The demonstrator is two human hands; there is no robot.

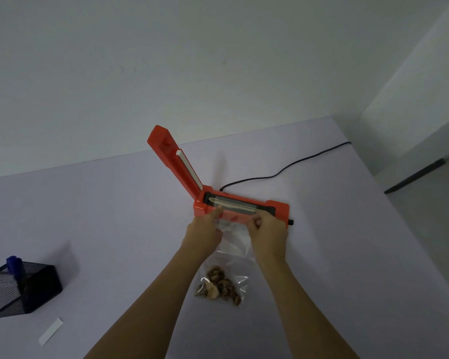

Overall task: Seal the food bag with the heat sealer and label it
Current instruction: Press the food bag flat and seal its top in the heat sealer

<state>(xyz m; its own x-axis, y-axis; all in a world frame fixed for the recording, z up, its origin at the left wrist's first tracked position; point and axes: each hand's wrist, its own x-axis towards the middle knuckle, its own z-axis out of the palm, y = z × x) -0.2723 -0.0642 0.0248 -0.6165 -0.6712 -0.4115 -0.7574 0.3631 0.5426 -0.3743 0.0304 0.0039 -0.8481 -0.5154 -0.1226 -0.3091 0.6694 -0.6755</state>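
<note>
An orange heat sealer [278, 207] stands mid-table with its lid arm [174, 159] raised up to the left. A clear food bag [231, 257] lies in front of it, brown food pieces [219, 285] at its near end. The bag's open end lies across the sealer's bar. My left hand [205, 229] pinches the bag's left top corner at the sealer. My right hand [267, 229] pinches the right top corner. A white label strip [51, 331] lies on the table at the near left.
A black mesh pen holder [18, 291] with a blue marker [14, 266] sits at the left edge. The sealer's black cord [283, 172] runs back right over the table [114, 216]. A wall rises close behind; the table's right edge drops to the floor.
</note>
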